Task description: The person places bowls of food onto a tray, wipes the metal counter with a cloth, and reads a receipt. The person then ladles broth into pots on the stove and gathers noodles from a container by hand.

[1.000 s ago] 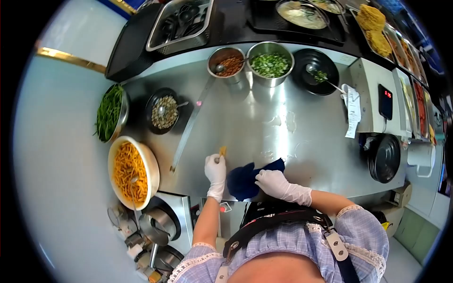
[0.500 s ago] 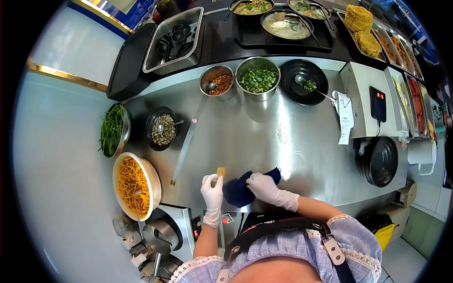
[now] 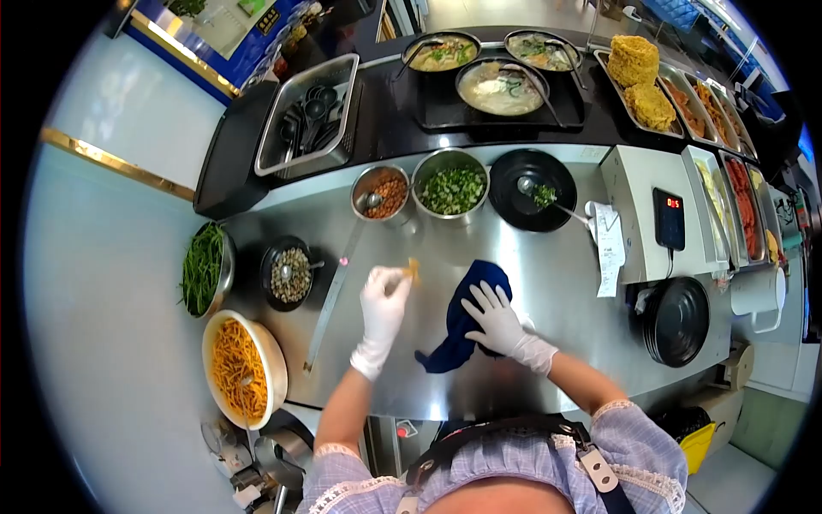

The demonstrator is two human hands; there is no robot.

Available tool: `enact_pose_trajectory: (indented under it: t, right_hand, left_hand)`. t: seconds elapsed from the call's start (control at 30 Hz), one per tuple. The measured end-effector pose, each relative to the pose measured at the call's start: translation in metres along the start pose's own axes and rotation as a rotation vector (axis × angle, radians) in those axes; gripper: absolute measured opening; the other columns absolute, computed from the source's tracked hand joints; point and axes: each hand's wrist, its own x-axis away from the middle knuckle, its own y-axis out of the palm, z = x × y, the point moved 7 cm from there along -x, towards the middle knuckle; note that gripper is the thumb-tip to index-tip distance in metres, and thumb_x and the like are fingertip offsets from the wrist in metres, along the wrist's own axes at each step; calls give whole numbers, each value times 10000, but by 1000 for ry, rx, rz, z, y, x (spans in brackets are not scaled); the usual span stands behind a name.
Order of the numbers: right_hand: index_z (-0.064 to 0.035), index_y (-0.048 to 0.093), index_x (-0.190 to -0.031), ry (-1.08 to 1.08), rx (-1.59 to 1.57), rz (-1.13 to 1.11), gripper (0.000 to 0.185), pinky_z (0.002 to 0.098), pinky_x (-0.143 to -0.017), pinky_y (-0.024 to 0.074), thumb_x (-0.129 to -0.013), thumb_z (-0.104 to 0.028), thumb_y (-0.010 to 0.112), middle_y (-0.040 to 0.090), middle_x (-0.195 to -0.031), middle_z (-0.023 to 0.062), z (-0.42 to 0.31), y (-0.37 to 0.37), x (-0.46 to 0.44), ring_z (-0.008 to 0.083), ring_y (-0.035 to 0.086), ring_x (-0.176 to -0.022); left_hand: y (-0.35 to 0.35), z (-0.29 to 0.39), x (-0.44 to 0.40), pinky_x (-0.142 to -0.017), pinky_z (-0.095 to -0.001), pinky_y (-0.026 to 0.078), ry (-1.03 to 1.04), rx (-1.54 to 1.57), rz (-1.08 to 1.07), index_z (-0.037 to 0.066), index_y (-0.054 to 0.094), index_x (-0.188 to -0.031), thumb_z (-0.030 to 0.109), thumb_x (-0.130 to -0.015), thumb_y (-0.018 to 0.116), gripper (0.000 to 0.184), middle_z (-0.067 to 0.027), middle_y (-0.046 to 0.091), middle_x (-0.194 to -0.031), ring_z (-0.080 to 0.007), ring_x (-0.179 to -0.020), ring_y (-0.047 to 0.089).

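Observation:
My left hand (image 3: pixel 384 304), in a white glove, pinches a small yellowish-brown piece (image 3: pixel 413 271) above the steel counter; its kind is too small to tell. My right hand (image 3: pixel 498 324), gloved as well, lies flat with fingers spread on a dark blue cloth (image 3: pixel 467 295). The cloth is spread on the counter, one end trailing toward the lower left. Ahead of my hands stand a steel pot of chopped green onions (image 3: pixel 452 190) and a smaller steel pot of peanuts (image 3: pixel 383 192).
A black plate (image 3: pixel 548 219) with a spoon, a paper receipt (image 3: pixel 609 248) and stacked black bowls (image 3: pixel 679 321) are on the right. On the left are a bowl of shredded orange food (image 3: pixel 278 360), a small dark bowl (image 3: pixel 272 295) and a metal ruler (image 3: pixel 328 304). Soup bowls (image 3: pixel 503 88) stand behind.
Both hands have moved forward over the counter. My right hand has gone from gripping the bunched cloth to lying flat on it, and the cloth is more spread out. The camera view has shifted.

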Motion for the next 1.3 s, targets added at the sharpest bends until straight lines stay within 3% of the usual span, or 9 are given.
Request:
enact_pose_trajectory:
  t: [0.37,0.57,0.7,0.77,0.93,0.97,1.13,1.2,1.3]
  right_hand:
    - [-61,465,-1294,34,-135,-40,637,463,-1079,243,-749,-310,679,383,-1387,184,23,8,-1,341,321,-1311]
    - [-75,457,-1303,53,-174,-61,642,451,-1074,248,-749,-313,677,392,-1378,168,29,7,-5,315,325,-1306]
    - [-56,502,-1246,71,-167,-63,532,438,-1064,282,-767,-241,642,425,-1356,159,30,6,-6,312,363,-1285]
    - [-16,557,-1141,-15,-110,35,375,414,-1031,354,-788,-141,563,487,-1292,165,36,8,-2,315,438,-1229]
    - [17,590,-1018,70,-529,440,296,417,-921,459,-727,47,543,584,-1112,205,67,-70,15,367,565,-1042]
    - [21,590,-1002,141,-317,476,303,418,-903,467,-706,72,548,590,-1090,208,76,-65,33,369,572,-1025]
    - [34,443,-1264,583,24,396,598,499,-1042,278,-756,-199,655,393,-1334,245,119,-63,52,429,352,-1249]
    - [34,427,-1286,619,117,394,708,530,-1058,222,-743,-349,670,388,-1338,246,123,-49,37,433,319,-1268]
    - [15,429,-1288,576,103,419,792,551,-1060,193,-702,-454,683,389,-1333,252,105,-25,-20,433,305,-1272]
  left_hand:
    - [115,46,-359,-634,-237,463,258,-28,79,-32,679,-921,83,-792,660,174,-46,678,-793,-85,-652,568]
    - [145,35,-433,-652,-242,481,179,63,-24,15,674,-1051,99,-814,605,260,-89,701,-830,-111,-679,616]
    - [117,50,-377,-640,-245,483,180,-10,-9,8,680,-1019,124,-840,610,225,-86,691,-839,-117,-668,610]
    - [92,68,-321,-712,-267,496,509,-191,111,1,670,-1011,91,-853,604,194,-125,682,-895,-179,-762,645]
    - [50,69,-151,-762,-288,497,463,-181,-189,-21,645,-984,-69,-819,581,184,-143,657,-907,-227,-830,646]
    - [43,58,-121,-760,-287,496,411,-161,-249,-23,646,-981,-79,-817,574,187,-141,654,-890,-233,-822,644]
    - [4,-24,5,-685,-245,481,-52,-89,-274,-19,644,-1015,-62,-850,546,197,-91,644,-847,-135,-744,593]
    - [-20,-59,47,-652,-215,456,-398,107,-33,-6,640,-1055,14,-899,533,190,-60,649,-877,-85,-727,558]
    - [-48,-78,93,-649,-201,443,-519,153,69,6,638,-1072,80,-930,518,200,-51,651,-901,-78,-715,547]
